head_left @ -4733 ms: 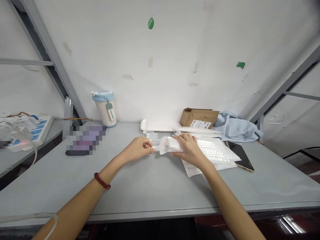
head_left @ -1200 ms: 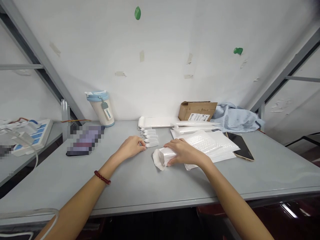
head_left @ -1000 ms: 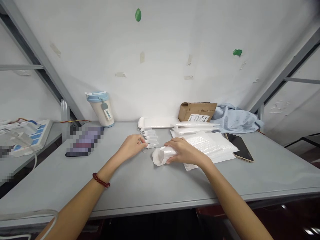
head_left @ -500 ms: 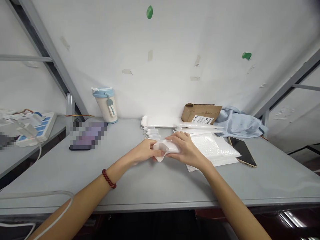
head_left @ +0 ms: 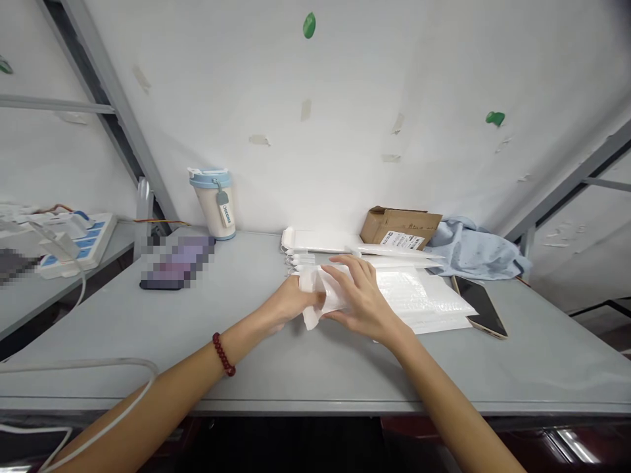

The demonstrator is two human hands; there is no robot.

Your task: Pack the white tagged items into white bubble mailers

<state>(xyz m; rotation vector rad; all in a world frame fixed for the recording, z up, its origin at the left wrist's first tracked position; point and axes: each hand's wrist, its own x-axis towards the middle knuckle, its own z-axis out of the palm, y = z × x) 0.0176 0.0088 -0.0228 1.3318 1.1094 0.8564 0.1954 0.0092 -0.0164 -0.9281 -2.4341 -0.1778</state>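
Over the middle of the table, both hands are on a white padded mailer [head_left: 333,288] whose near left end gapes open. My left hand [head_left: 293,299] grips that open end, with the thumb pushed inside the mouth; its other fingers are hidden behind the white material. From the right, my right hand [head_left: 365,299] curves around the mailer's body, thumb below and fingers over the top. Whether anything lies inside the mailer I cannot tell. Flat white bubble mailers [head_left: 426,295] lie beside and behind my right hand.
Behind the hands lie a long white package [head_left: 325,241] and several stacked white edges. A cardboard box [head_left: 399,226], a light blue cloth [head_left: 478,249] and a dark phone [head_left: 480,305] are at right. A cup [head_left: 214,203] and a purple-screened phone [head_left: 180,263] stand left; a cable [head_left: 98,362] crosses my left forearm.
The mailer's mouth is spread wider, and my left thumb has gone further into it. My right fingers have lifted and spread somewhat. The whole view has shifted slightly.
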